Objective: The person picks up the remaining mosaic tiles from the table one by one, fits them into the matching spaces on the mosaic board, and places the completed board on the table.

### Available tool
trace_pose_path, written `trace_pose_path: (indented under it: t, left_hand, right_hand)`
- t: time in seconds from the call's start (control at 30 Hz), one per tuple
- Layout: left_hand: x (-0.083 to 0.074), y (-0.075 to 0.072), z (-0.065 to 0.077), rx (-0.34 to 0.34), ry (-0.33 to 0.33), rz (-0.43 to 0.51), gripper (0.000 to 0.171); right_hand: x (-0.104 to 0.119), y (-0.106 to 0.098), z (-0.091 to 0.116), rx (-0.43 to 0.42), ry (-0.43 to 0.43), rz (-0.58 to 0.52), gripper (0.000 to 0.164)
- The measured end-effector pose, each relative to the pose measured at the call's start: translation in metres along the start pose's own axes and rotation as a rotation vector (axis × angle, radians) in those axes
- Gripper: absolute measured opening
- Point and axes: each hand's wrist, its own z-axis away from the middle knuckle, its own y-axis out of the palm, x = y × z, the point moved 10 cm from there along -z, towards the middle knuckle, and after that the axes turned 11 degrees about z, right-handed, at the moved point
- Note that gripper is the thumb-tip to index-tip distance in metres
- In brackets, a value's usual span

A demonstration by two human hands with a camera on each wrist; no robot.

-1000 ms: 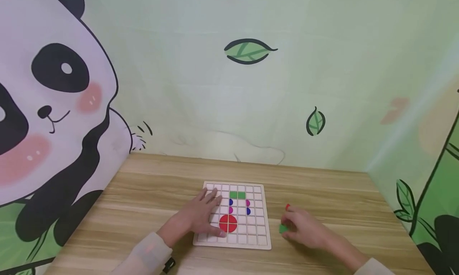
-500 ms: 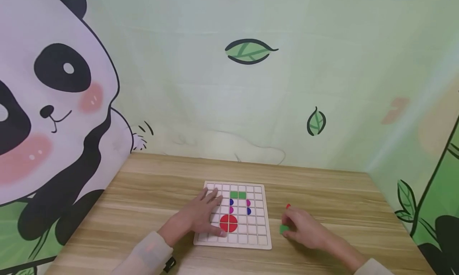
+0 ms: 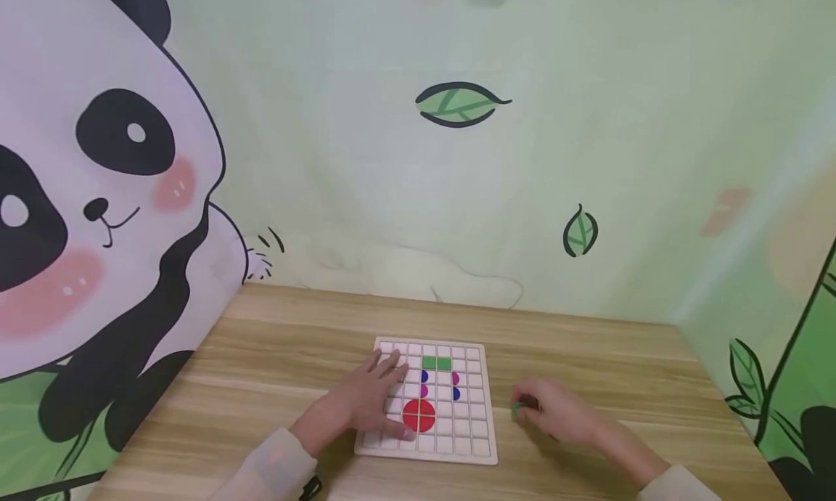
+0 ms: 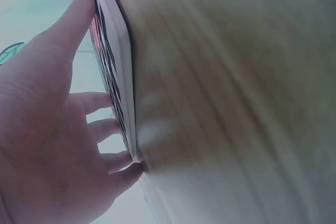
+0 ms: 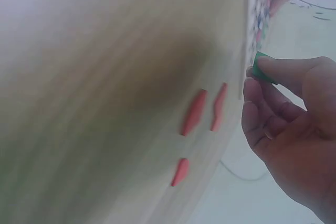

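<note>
A white gridded board [image 3: 461, 443] lies on the table in the head view. It carries two green squares [image 3: 436, 363], a red circle [image 3: 419, 416] of quarter pieces, and small blue and magenta half-round pieces [image 3: 455, 379]. My left hand [image 3: 372, 396] rests on the board's left side with fingers spread, the thumb by the red circle. Right of the board, my right hand [image 3: 558, 412] pinches a green tile [image 5: 262, 67] between thumb and fingertips. Several red pieces [image 5: 194, 113] lie on the table near that hand in the right wrist view; the head view hides them.
The wooden table [image 3: 313, 319] meets a green wall cloth [image 3: 366, 196] at the back, with a printed panda [image 3: 130, 218] on the left. A small black object [image 3: 312, 486] shows beside the left sleeve.
My right hand has risen slightly with the green tile, which has turned and shows less. A red piece seen by its fingers is now hidden. The view tilts up a little; my left hand stays.
</note>
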Motion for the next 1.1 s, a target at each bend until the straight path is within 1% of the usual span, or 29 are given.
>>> trace_pose_path:
  t: [0.07, 0.17, 0.23, 0.27, 0.37, 0.5, 0.63, 0.77, 0.87, 1.1]
  left_hand:
    - [0.0, 0.0, 0.0, 0.001, 0.0, 0.001, 0.119]
    - [0.001, -0.001, 0.0, -0.002, 0.0, 0.004, 0.118]
    - [0.001, -0.001, 0.0, -0.006, -0.001, 0.006, 0.118]
    - [0.001, -0.001, 0.0, -0.007, -0.002, 0.006, 0.118]
    - [0.0, -0.001, 0.0, -0.009, -0.001, 0.007, 0.118]
    - [-0.002, 0.0, 0.001, -0.009, -0.001, 0.007, 0.117]
    - [-0.002, -0.001, 0.002, -0.01, -0.005, 0.006, 0.117]
    - [-0.002, -0.001, 0.002, -0.009, -0.005, -0.006, 0.117]
    - [-0.002, -0.001, 0.002, -0.008, -0.006, -0.012, 0.118]
    - [-0.001, 0.0, 0.002, -0.007, -0.005, -0.01, 0.119]
  right_hand:
    - [-0.001, -0.005, -0.006, -0.009, 0.017, -0.001, 0.009]
    - [-0.002, -0.011, -0.02, -0.031, 0.057, 0.02, 0.014]
    - [-0.001, -0.012, -0.031, -0.04, 0.088, 0.013, 0.015]
    - [-0.001, -0.012, -0.036, -0.046, 0.105, 0.012, 0.013]
    - [0.001, -0.01, -0.052, -0.075, 0.122, 0.001, 0.006]
    - [0.002, -0.005, -0.069, -0.126, 0.124, -0.01, 0.013]
    - [-0.001, 0.001, -0.083, -0.153, 0.149, -0.032, 0.012]
    - [-0.005, 0.008, -0.094, -0.153, 0.178, -0.06, 0.009]
    - [-0.007, 0.013, -0.1, -0.151, 0.178, -0.072, 0.008]
    - [-0.013, 0.021, -0.106, -0.158, 0.202, -0.073, 0.009]
